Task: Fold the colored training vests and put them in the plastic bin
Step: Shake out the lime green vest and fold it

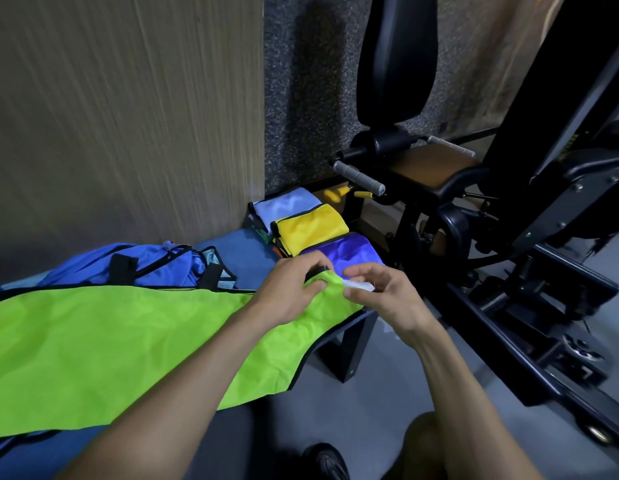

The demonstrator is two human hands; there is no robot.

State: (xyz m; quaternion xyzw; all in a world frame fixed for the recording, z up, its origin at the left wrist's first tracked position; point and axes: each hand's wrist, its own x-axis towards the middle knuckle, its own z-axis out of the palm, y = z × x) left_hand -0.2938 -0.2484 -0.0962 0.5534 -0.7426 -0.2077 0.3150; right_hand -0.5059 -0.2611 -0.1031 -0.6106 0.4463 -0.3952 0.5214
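Item: green vest (128,344), spread flat along the bench (232,251). Blue vests (155,268) heaped behind it. Folded yellow vest (310,228), purple vest (342,252) and white vest (287,206) stacked beyond its far end. That end is pinched by left hand (290,292) and right hand (384,296).

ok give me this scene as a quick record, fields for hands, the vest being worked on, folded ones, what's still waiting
left hand: left hand pinches the green vest's end
right hand: right hand pinches the same end, by a white tag
vest in work: green vest spread along the blue bench
folded: white vest, yellow vest, purple vest in a row at the bench's far end
waiting: blue vests heaped behind the green one
bin: not discernible
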